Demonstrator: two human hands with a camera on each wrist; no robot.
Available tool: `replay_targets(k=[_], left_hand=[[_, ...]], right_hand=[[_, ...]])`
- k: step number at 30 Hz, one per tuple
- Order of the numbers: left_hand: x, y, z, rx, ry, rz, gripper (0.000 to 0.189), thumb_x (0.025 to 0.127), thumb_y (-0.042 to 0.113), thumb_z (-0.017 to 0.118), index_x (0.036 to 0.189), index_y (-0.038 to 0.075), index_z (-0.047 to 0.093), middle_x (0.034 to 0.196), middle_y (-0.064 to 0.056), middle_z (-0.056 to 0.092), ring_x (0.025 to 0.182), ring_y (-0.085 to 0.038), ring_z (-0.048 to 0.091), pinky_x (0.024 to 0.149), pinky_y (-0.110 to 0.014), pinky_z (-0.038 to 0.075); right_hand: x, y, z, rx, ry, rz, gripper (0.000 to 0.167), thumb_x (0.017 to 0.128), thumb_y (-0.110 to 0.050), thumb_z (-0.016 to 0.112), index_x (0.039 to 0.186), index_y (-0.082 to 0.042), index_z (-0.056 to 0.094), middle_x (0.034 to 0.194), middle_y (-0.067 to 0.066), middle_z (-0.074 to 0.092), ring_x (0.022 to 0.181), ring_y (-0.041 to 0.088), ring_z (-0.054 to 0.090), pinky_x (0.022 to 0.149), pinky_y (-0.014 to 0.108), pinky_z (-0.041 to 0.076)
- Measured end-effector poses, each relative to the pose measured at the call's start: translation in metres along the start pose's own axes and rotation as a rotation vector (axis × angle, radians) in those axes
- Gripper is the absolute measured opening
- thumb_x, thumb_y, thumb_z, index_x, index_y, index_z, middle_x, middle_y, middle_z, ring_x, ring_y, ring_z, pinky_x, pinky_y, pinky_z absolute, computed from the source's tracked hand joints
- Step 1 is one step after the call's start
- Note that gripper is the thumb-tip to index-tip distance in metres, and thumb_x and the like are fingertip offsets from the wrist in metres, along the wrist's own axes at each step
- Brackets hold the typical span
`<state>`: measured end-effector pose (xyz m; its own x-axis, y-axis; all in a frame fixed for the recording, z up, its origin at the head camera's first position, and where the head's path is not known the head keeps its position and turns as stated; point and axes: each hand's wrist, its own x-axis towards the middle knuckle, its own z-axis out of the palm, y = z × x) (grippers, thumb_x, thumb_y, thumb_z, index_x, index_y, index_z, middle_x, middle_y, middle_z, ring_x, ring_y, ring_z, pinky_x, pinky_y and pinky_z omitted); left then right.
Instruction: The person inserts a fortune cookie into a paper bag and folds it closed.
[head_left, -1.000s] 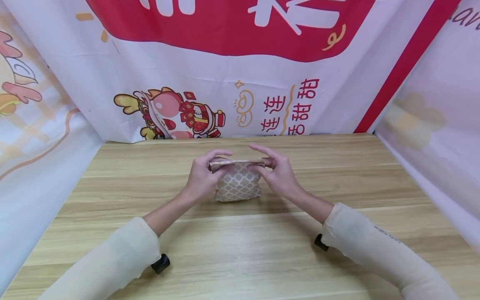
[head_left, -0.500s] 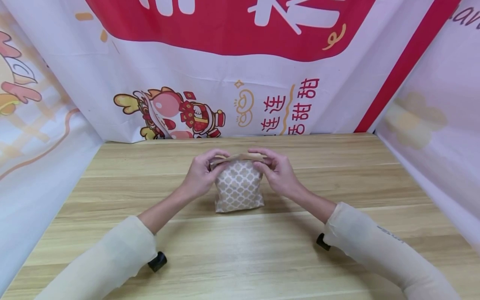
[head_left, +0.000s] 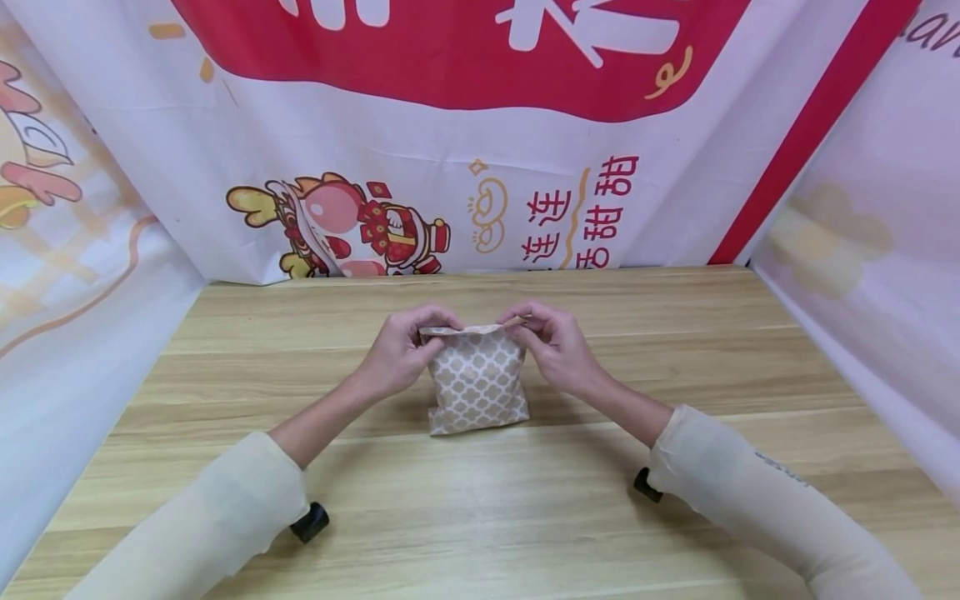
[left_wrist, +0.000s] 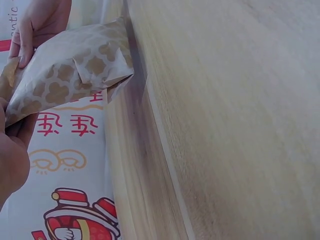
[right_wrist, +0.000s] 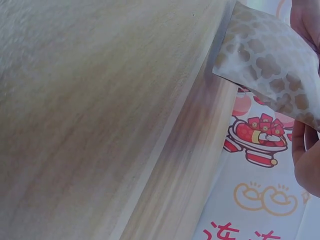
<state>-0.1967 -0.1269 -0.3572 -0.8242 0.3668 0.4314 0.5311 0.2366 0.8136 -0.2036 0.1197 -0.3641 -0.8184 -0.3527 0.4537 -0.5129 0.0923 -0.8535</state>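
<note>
A small tan paper bag point(head_left: 480, 379) with a white lattice print stands near the middle of the wooden table point(head_left: 480, 517), its lower edge towards me. My left hand point(head_left: 402, 350) pinches the bag's top left corner between thumb and fingers. At the top right corner my right hand point(head_left: 558, 346) pinches in the same way. A narrow strip of the top edge is bent over between the two hands. In the left wrist view the bag point(left_wrist: 65, 80) looks plump, with a creased bottom corner. Its contents are hidden.
A white cloth backdrop point(head_left: 465, 142) with red print and cartoon figures hangs behind the table's far edge. Printed cloths also hang at the left point(head_left: 97, 208) and right point(head_left: 862, 208). Black devices point(head_left: 311, 522) sit under both sleeve cuffs.
The bag's lower edge has come towards me, showing more of its front. Its top edge rose at half a second ago and is now bent down, mostly on the left. Both hands keep their grip.
</note>
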Motion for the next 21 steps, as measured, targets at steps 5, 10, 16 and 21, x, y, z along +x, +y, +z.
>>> replay_targets(k=[5,10,16,21], left_hand=[[-0.0007,-0.0008,-0.0001,0.011,-0.011,0.019,0.027,0.087,-0.021,0.056,0.104,-0.007,0.072,0.103,-0.021,0.074,0.074,-0.014,0.061,0.06,-0.02,0.051],[-0.0019,-0.0018,-0.0008,0.018,-0.033,0.052,0.028,0.087,-0.022,0.057,0.106,-0.008,0.073,0.105,-0.022,0.074,0.078,-0.014,0.065,0.064,-0.019,0.055],[-0.0024,-0.0015,-0.0016,0.041,-0.069,0.098,0.032,0.088,-0.022,0.057,0.11,-0.007,0.075,0.111,-0.021,0.076,0.085,-0.022,0.07,0.064,-0.019,0.054],[-0.0009,-0.0043,-0.0012,0.105,-0.073,0.222,0.033,0.086,-0.024,0.061,0.109,-0.006,0.077,0.11,-0.02,0.076,0.101,-0.035,0.074,0.085,-0.026,0.061]], right_hand=[[-0.0007,0.0014,-0.0006,-0.018,-0.001,-0.009,0.016,0.096,0.016,0.058,0.107,0.013,0.069,0.093,0.028,0.073,0.065,0.008,0.061,0.057,0.018,0.052],[-0.0021,0.0019,-0.0017,-0.014,-0.022,-0.009,0.017,0.097,0.015,0.057,0.107,0.013,0.07,0.099,0.027,0.073,0.061,0.006,0.052,0.056,0.018,0.048],[-0.0036,0.0029,-0.0033,-0.004,-0.049,-0.023,0.021,0.097,0.015,0.054,0.107,0.012,0.072,0.109,0.027,0.073,0.057,0.009,0.046,0.053,0.019,0.044],[-0.0038,0.0042,-0.0043,-0.024,-0.055,-0.034,0.023,0.097,0.016,0.052,0.106,0.009,0.073,0.108,0.025,0.074,0.052,0.01,0.037,0.046,0.02,0.034]])
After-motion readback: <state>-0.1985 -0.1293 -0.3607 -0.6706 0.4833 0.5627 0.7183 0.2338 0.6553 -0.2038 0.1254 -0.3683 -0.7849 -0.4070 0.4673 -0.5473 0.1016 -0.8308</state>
